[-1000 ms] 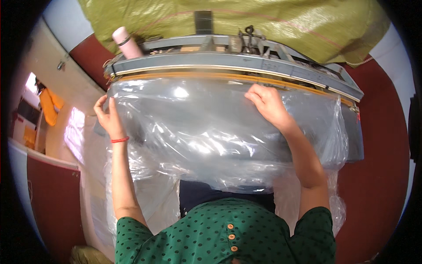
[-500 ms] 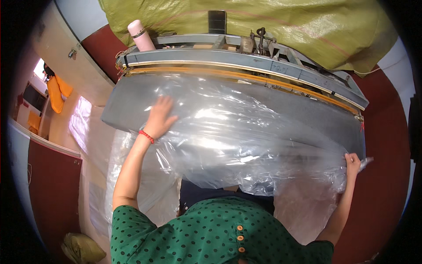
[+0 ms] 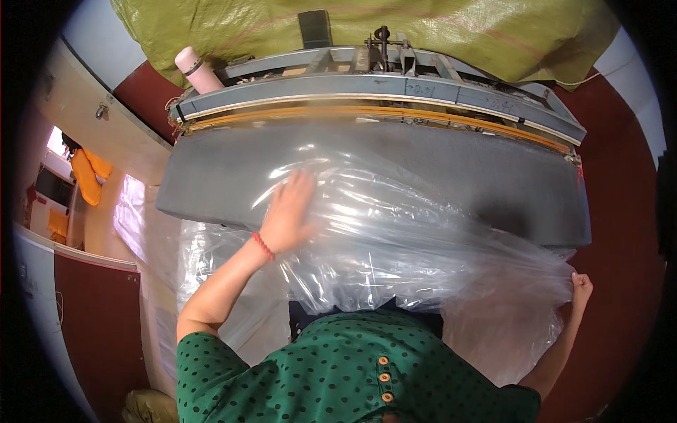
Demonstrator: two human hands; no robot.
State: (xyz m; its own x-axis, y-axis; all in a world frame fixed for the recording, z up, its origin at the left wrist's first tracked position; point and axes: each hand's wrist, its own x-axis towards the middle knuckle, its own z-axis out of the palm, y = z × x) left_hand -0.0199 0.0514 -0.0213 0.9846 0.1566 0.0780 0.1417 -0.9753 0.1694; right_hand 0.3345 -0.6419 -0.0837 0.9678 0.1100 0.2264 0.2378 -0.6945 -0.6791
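Note:
Clear plastic film (image 3: 381, 233) lies across the front of a long grey padded table (image 3: 204, 169) and hangs down over its near edge toward me. My left hand (image 3: 288, 211), with a red bead bracelet (image 3: 263, 247) at the wrist, rests open on the film left of centre, its fingers spread and slightly blurred. At the table's near right corner my right hand (image 3: 581, 287) is closed on the gathered edge of the film. The film is drawn into long folds running toward that hand.
Behind the grey pad runs a metal sealing frame (image 3: 282, 89) with an orange strip (image 3: 367, 111) along it. A pink thermos (image 3: 199, 72) stands at its back left, and a clamp (image 3: 383, 49) sits on top. A yellow-green woven sheet (image 3: 451, 28) covers the back. Film also hangs at lower left.
My right hand has pulled the film edge toward me and slightly right, baring more of the grey pad. My left hand has slid right and nearer on the film. The view has shifted.

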